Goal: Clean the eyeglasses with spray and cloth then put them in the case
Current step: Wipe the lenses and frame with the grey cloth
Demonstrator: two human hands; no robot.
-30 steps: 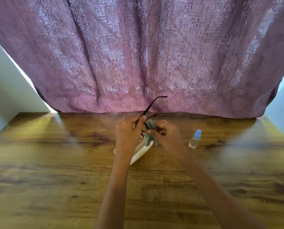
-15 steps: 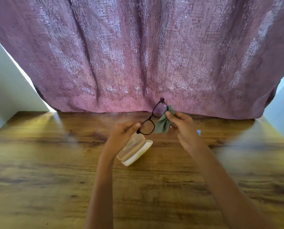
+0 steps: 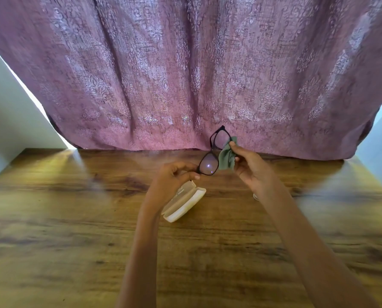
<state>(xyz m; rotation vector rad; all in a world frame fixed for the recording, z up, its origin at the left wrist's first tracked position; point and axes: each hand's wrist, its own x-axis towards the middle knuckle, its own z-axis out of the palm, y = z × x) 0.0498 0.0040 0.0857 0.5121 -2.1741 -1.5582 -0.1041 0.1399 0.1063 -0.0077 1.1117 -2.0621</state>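
Observation:
Black-framed eyeglasses (image 3: pixel 209 166) are held up above the wooden table, tilted so one lens is higher than the other. My left hand (image 3: pixel 174 176) pinches the lower end of the frame. My right hand (image 3: pixel 250 167) grips a green cloth (image 3: pixel 226 157) pressed against the edge of the upper lens. A cream eyeglass case (image 3: pixel 185 203) lies open on the table just below my left hand. The spray bottle (image 3: pixel 256 197) is almost wholly hidden behind my right wrist; only a sliver shows.
The wooden table (image 3: pixel 74 218) stretches wide to both sides. A mauve patterned curtain (image 3: pixel 185 74) hangs along its far edge. Pale walls (image 3: pixel 7 107) rise at the left and right.
The glasses have turned from a bunched grip to being held out with both lenses facing me. My right hand with the cloth rose and now covers the spray bottle.

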